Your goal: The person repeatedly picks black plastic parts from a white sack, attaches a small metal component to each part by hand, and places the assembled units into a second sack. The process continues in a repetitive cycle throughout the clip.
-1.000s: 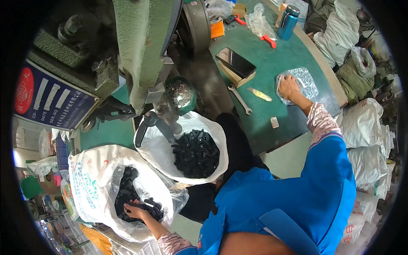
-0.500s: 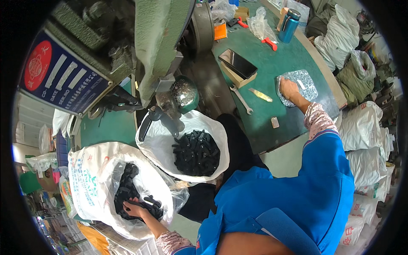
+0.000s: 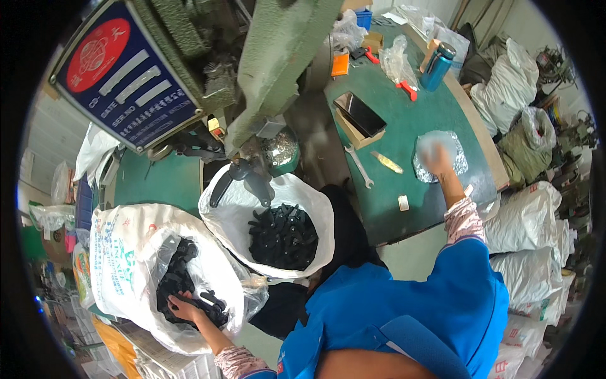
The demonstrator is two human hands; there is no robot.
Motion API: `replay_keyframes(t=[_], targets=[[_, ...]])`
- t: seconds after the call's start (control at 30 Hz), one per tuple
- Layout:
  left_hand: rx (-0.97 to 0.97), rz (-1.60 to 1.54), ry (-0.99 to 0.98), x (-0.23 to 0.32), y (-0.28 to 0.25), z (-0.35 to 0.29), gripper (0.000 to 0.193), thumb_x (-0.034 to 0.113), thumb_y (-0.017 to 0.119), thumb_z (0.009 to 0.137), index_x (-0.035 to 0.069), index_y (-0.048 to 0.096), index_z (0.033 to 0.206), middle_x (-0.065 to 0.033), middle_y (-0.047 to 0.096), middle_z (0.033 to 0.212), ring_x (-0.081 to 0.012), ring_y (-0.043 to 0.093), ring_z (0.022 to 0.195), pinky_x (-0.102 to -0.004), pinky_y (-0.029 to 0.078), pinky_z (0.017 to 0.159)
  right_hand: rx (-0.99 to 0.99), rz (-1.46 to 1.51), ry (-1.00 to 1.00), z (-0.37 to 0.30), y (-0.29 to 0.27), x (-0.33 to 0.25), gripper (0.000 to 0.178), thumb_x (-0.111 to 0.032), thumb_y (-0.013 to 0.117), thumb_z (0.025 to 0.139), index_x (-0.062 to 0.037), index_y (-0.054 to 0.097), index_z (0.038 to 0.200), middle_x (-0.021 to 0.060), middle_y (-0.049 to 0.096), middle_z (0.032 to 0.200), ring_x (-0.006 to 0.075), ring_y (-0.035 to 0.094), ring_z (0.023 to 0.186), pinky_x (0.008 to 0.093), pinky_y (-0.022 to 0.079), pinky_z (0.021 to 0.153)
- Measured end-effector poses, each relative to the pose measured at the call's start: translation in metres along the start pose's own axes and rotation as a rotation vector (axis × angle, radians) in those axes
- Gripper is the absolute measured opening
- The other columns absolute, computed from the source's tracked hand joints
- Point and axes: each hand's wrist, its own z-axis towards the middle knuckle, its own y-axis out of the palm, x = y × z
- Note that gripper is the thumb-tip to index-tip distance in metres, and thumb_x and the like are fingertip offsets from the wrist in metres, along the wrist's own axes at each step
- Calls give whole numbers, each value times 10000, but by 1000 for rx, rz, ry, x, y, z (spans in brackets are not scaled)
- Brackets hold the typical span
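My left hand (image 3: 184,308) reaches into a white woven bag (image 3: 117,265) with a plastic liner, among black parts (image 3: 178,258) that look like small lever-shaped pieces. Its fingers close around one of these parts, and the fingertips are partly hidden. On the green bench, my right hand (image 3: 439,158) is over a flat patch of small silvery metal pieces (image 3: 456,142). Motion smears its fingers, so whether they hold a piece does not show. A second white bag (image 3: 324,218), full of similar black parts (image 3: 284,240), stands between my hands beneath the machine.
A green press-like machine (image 3: 278,69) rises in front, with a dark lever (image 3: 259,184) above the second bag. On the bench (image 3: 394,221) lie a wrench (image 3: 360,167), a yellow-handled cutter (image 3: 387,162), a phone (image 3: 360,114) on a box and a blue bottle (image 3: 437,68). Sacks (image 3: 524,215) line the right.
The view has shifted a little. My right hand stays at the silvery pieces but is now blurred, its fingers moving. My left hand remains among the black parts in the bag.
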Motion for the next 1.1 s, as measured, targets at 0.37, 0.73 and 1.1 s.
replay_keyframes(t=[0.37, 0.73, 1.1], targets=[[-27, -109, -95, -9, 2, 8, 462, 296, 556, 943, -13, 435, 1264, -126, 624, 803, -166, 561, 531, -269, 475, 477, 63, -1405, -613, -3, -7, 3, 329, -314, 491, 922, -17, 618, 859, 255, 643, 835, 436, 623, 798, 514, 493, 712], [-41, -138, -165, -53, 15, 12, 457, 428, 545, 939, -22, 620, 903, -67, 605, 664, -147, 557, 520, -248, 452, 478, 246, -80, -470, 22, -40, -308, 338, -270, 461, 867, -63, 577, 626, 80, 558, 534, 178, 518, 413, 327, 376, 381], [-70, -34, -241, -89, -14, 46, 488, 491, 547, 915, 15, 654, 930, -55, 626, 671, -142, 560, 551, -264, 449, 510, 810, -76, -1481, -234, 200, -770, 317, -318, 493, 905, -52, 585, 760, 125, 581, 722, 245, 553, 612, 360, 422, 578]])
